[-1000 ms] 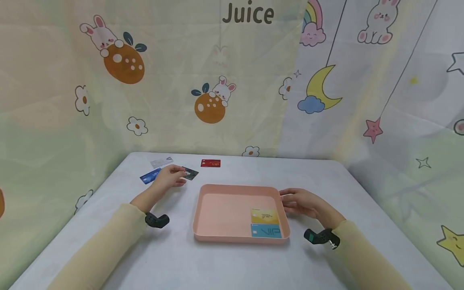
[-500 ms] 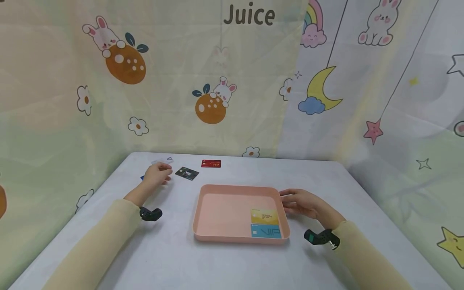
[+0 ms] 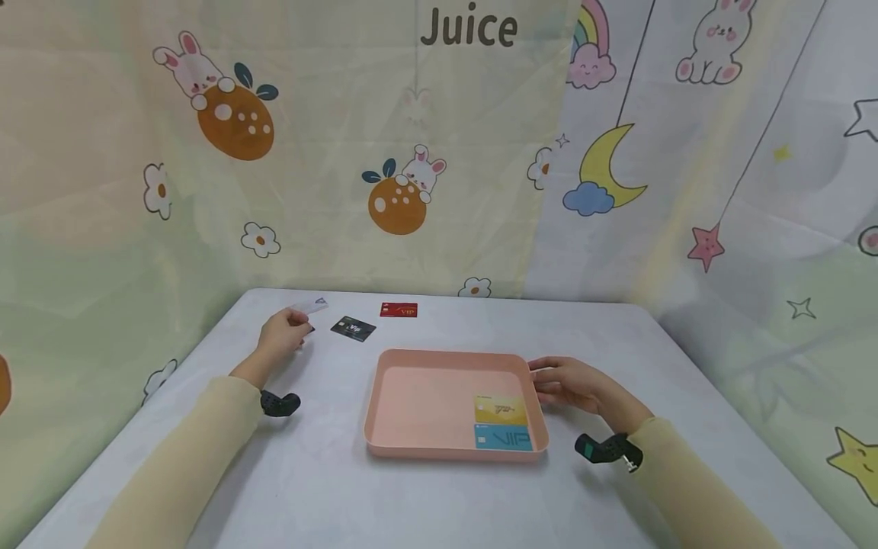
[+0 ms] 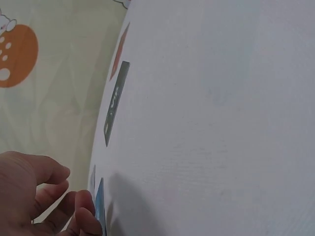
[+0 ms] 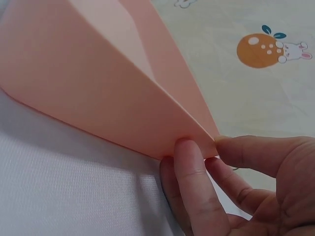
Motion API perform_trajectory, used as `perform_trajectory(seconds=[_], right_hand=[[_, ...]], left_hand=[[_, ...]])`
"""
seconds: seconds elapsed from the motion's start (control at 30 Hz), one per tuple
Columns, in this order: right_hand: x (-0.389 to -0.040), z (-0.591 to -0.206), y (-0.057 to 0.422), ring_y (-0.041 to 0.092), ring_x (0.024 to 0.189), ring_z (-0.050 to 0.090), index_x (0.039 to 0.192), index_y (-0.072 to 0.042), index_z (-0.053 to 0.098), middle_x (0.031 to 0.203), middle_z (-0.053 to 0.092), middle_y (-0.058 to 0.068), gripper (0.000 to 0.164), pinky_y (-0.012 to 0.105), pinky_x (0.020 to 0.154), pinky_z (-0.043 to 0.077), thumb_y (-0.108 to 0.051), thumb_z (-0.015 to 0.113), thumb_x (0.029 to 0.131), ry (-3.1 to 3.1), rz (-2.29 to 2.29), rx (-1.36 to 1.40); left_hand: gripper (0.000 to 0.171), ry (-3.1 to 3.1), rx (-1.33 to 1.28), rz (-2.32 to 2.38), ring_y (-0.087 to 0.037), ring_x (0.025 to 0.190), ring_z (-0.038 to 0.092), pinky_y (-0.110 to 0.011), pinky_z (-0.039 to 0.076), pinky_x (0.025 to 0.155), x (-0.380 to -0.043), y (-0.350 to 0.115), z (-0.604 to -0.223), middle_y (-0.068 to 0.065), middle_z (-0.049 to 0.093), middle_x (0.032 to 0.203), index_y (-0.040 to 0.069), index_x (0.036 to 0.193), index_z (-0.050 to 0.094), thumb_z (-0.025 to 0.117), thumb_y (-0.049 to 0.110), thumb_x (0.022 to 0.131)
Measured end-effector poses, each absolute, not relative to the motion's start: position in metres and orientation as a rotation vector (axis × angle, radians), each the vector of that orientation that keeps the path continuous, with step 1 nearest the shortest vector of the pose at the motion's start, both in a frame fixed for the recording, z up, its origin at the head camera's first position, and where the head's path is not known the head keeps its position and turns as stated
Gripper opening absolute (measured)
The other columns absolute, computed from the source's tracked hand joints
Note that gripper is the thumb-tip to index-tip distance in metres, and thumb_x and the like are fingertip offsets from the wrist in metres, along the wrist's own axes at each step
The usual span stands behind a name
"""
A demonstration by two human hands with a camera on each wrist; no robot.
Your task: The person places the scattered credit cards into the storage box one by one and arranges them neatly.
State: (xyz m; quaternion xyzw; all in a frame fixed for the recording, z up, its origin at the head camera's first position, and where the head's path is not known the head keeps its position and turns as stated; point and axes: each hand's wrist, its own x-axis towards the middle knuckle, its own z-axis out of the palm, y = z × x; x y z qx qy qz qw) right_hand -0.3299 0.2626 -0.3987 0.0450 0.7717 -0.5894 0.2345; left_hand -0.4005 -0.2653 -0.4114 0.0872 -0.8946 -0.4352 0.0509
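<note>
At the table's back left, my left hand pinches a blue card at its fingertips. In the head view the hand covers most of that card; only a dark corner pokes out. A dark green VIP card lies just to its right, and a red VIP card farther back. Partly behind my fingers is a pale, see-through card. My right hand holds the far right corner of a pink tray, its fingers against the outer wall.
Inside the tray, a yellow card and a light blue VIP card lie edge to edge at the right. A white cloth covers the table. Printed curtains rise behind it and at both sides.
My left hand has let go of the dark green card, which lies flat on the table, and moved left onto the blue card. The right hand and tray have stayed put.
</note>
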Motion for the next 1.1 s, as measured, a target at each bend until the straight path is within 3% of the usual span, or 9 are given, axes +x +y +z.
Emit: perform_trajectory(seconds=[0.1, 0.2, 0.4, 0.5, 0.77, 1.1], right_hand=[[-0.33, -0.398, 0.262, 0.019, 0.098, 0.072, 0.152, 0.004, 0.037, 0.136, 0.063, 0.021, 0.057, 0.029, 0.084, 0.062, -0.013, 0.059, 0.103, 2.127, -1.609, 0.117], [-0.33, -0.397, 0.261, 0.019, 0.099, 0.072, 0.152, 0.004, 0.037, 0.136, 0.062, 0.022, 0.057, 0.03, 0.084, 0.062, -0.013, 0.059, 0.103, 2.136, -1.601, 0.112], [-0.328, -0.398, 0.262, 0.019, 0.099, 0.072, 0.152, 0.004, 0.037, 0.138, 0.061, 0.023, 0.058, 0.03, 0.085, 0.062, -0.013, 0.06, 0.103, 2.138, -1.609, 0.102], [-0.329, -0.398, 0.263, 0.019, 0.099, 0.072, 0.152, 0.004, 0.037, 0.138, 0.061, 0.023, 0.058, 0.031, 0.086, 0.062, -0.014, 0.06, 0.103, 2.134, -1.612, 0.102], [-0.328, -0.401, 0.263, 0.02, 0.101, 0.072, 0.152, 0.004, 0.037, 0.138, 0.061, 0.023, 0.058, 0.031, 0.086, 0.062, -0.014, 0.06, 0.103, 2.135, -1.612, 0.109], [-0.328, -0.4, 0.262, 0.019, 0.098, 0.072, 0.153, 0.003, 0.037, 0.138, 0.061, 0.023, 0.058, 0.03, 0.086, 0.062, -0.016, 0.061, 0.103, 2.144, -1.617, 0.115]], left_hand=[[0.039, -2.73, 0.253, -1.262, -0.029, 0.097, 0.06, -0.029, 0.053, 0.075, -0.4, -0.27, -0.414, -0.024, 0.057, 0.13, -0.004, 0.134, 0.052, 0.053, 0.015, 0.1], [0.045, -2.762, 0.218, -1.156, -0.037, 0.107, 0.059, -0.042, 0.054, 0.087, -0.399, -0.276, -0.414, -0.03, 0.055, 0.133, -0.008, 0.137, 0.05, 0.054, 0.014, 0.098], [0.067, -2.914, 0.255, -0.924, -0.054, 0.125, 0.047, -0.062, 0.04, 0.111, -0.395, -0.282, -0.412, -0.044, 0.036, 0.144, -0.01, 0.152, 0.033, 0.055, 0.015, 0.094], [0.072, -2.936, 0.324, -0.926, -0.056, 0.129, 0.043, -0.063, 0.036, 0.115, -0.395, -0.284, -0.412, -0.045, 0.028, 0.146, -0.009, 0.155, 0.026, 0.056, 0.014, 0.094], [0.065, -2.954, 0.246, -0.897, -0.055, 0.132, 0.046, -0.062, 0.037, 0.114, -0.394, -0.298, -0.416, -0.043, 0.043, 0.144, -0.013, 0.149, 0.035, 0.054, 0.004, 0.089], [0.063, -2.969, 0.31, -0.939, -0.052, 0.128, 0.048, -0.062, 0.039, 0.113, -0.392, -0.304, -0.412, -0.041, 0.046, 0.143, -0.019, 0.142, 0.043, 0.067, 0.014, 0.094]])
